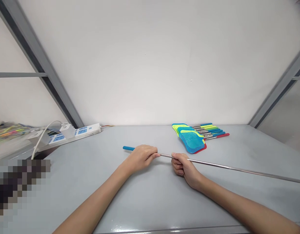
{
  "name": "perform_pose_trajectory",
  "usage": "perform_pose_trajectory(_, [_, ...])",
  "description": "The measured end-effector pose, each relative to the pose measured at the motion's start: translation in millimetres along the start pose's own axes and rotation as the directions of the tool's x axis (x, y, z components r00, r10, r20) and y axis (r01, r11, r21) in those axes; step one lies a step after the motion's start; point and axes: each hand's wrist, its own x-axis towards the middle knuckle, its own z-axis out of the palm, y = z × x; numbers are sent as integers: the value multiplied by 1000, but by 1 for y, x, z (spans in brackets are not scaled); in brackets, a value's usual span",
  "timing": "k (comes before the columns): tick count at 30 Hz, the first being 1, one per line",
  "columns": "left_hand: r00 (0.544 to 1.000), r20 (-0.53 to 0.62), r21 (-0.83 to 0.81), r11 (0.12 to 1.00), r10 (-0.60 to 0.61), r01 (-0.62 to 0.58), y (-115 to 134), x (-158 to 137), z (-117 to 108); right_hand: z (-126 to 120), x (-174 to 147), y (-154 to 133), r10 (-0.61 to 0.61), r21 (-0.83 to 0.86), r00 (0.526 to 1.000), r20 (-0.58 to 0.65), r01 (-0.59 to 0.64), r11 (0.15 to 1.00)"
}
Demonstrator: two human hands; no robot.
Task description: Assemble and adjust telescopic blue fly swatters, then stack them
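Note:
Both hands are closed around an extended telescopic fly swatter (pixel 220 166), its thin metal rod running across the table and out of view on the right. Its handle and rod match the swatters in the pile; its far end is not visible. My left hand (pixel 143 158) wraps the rod near the blue grip (pixel 128 148), whose tip sticks out to the left. A short stretch of bare rod separates it from my right hand (pixel 183 166), which has its fingers curled and the thumb along the rod. Behind, a pile of fly swatters (pixel 193 143) shows blue, yellow-green and red heads and handles.
A white power strip (pixel 92 129) with plugged-in adapters (pixel 67 130) lies at the back left, a white cable (pixel 41 135) looping down from it. Blurred colourful items (pixel 10 131) lie beyond. The grey table (pixel 91 175) meets a white wall; metal frame posts (pixel 48 76) stand at both sides.

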Motion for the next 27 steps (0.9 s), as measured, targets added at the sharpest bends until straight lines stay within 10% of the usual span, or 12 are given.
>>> perform_pose_trajectory(27, [994,-12,-117,988,-105,103,17,-4,-6,-5,1,0,-32,44,999,-44,34,998])
